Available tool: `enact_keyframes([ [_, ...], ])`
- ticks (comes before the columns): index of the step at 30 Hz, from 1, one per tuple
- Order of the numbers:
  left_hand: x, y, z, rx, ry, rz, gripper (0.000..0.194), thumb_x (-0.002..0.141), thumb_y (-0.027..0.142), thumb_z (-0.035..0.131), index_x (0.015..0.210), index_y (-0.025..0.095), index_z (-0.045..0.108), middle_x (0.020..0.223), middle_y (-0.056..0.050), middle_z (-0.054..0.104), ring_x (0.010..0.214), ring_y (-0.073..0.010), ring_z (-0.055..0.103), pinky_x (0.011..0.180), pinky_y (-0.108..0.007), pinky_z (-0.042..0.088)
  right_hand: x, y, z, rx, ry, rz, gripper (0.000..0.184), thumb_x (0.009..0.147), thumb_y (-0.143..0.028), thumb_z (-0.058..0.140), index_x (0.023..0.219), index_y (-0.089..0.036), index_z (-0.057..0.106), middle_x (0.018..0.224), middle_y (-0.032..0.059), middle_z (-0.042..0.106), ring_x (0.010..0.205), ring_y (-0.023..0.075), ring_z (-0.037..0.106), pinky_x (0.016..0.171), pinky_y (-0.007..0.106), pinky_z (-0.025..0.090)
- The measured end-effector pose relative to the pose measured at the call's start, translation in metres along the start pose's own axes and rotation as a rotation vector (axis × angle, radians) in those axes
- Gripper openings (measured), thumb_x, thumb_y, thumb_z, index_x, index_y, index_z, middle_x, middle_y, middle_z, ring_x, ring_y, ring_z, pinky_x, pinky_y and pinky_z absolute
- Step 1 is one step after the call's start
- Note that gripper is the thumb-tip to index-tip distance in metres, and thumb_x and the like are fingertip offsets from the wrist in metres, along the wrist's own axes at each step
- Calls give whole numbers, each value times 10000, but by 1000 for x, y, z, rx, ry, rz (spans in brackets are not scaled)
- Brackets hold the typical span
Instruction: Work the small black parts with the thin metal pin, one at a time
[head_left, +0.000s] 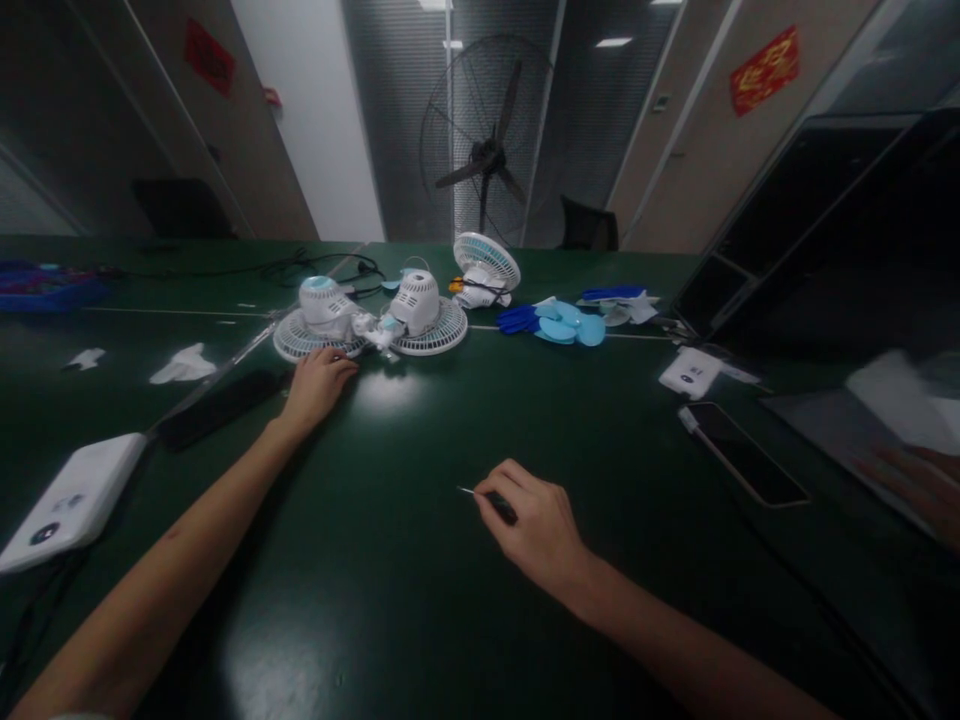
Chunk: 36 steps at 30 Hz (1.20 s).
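My right hand (536,520) is closed around a small screwdriver (501,508). Its thin metal tip points left above the dark green table (390,560). Farther forward, my left hand (319,383) rests by the front edge of a white fan (324,315) that lies grille down. The fingers of this hand are curled together, and I cannot make out what is in them. Right beside that fan lies a second white fan (418,305), also on its grille. Behind them a third small fan (484,268) leans with its grille tilted up.
Blue fan blades (570,322) lie by blue gloves (517,319). A phone (750,455) and a white power bank (690,372) are at the right, where another person's hand (919,485) shows. At the left are another power bank (75,498), a black pouch (221,408) and a blue tray (56,292).
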<state>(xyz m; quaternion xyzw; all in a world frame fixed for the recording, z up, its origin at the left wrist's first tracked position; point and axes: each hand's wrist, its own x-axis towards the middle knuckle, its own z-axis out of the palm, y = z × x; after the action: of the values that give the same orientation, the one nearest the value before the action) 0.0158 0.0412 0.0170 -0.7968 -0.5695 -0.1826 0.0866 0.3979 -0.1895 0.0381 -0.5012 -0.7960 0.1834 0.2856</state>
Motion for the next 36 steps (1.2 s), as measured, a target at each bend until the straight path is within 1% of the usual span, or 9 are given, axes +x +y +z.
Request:
enact_keyframes([
  [4,-8,-5,-5,-67,67,-2,325,1019,390,516,1118,233,783,1275,-138,713,1228,-366,588,1046,-497,430,0,0,-1,8,-21,9,119,999,-129,660,1068,-204,721,1060,26,700,813,135,691,666,232,584],
  [8,-27,-14,-16,-158,168,-80,349,1029,442,512,1154,234,763,1211,-123,753,1160,-341,652,1016,-449,473,0,1,0,3,-16,5,117,999,-134,661,1065,-210,721,1066,25,705,809,131,693,677,234,588],
  [10,-37,-18,-20,-166,184,-116,371,1016,478,528,1146,229,769,1183,-120,767,1105,-340,677,977,-437,500,0,1,0,5,-16,6,114,997,-135,663,1056,-212,724,1050,21,706,793,130,690,674,234,587],
  [12,-42,-19,-21,-156,174,-149,394,1006,495,532,1148,220,777,1174,-122,775,1067,-339,690,943,-431,518,0,0,-1,9,-22,12,118,995,-133,662,1054,-214,725,1046,19,704,790,130,689,668,231,587],
  [15,-42,-18,-21,-136,147,-177,415,1003,486,523,1179,210,779,1184,-124,781,1063,-339,692,921,-430,531,1,-2,-3,-3,-32,20,119,997,-135,658,1052,-214,727,1046,21,701,793,132,689,650,223,581],
  [20,-42,-16,-21,-114,120,-207,410,991,490,529,1146,218,793,1185,-121,791,1089,-348,695,965,-445,530,1,0,-2,-17,-11,2,119,995,-132,659,1046,-217,725,1031,15,700,786,130,685,666,231,578],
  [26,-43,-21,-18,-159,116,-236,421,978,510,546,1149,219,798,1184,-114,795,1074,-341,716,977,-433,540,0,1,0,-1,-19,4,125,998,-130,655,1057,-217,722,1047,15,696,790,127,683,651,228,577],
  [30,-42,-23,-17,-217,152,-227,407,963,486,565,1119,194,802,1148,-116,800,1034,-329,737,984,-424,546,-1,0,-1,13,-26,8,120,1000,-133,660,1057,-218,724,1051,13,695,803,131,684,674,238,585],
  [36,-41,-16,-23,-298,137,-311,441,943,491,586,1168,170,789,1136,-113,801,966,-310,746,951,-410,560,0,1,0,10,-13,2,116,1007,-135,659,1064,-213,723,1046,11,692,791,127,678,659,239,575],
])
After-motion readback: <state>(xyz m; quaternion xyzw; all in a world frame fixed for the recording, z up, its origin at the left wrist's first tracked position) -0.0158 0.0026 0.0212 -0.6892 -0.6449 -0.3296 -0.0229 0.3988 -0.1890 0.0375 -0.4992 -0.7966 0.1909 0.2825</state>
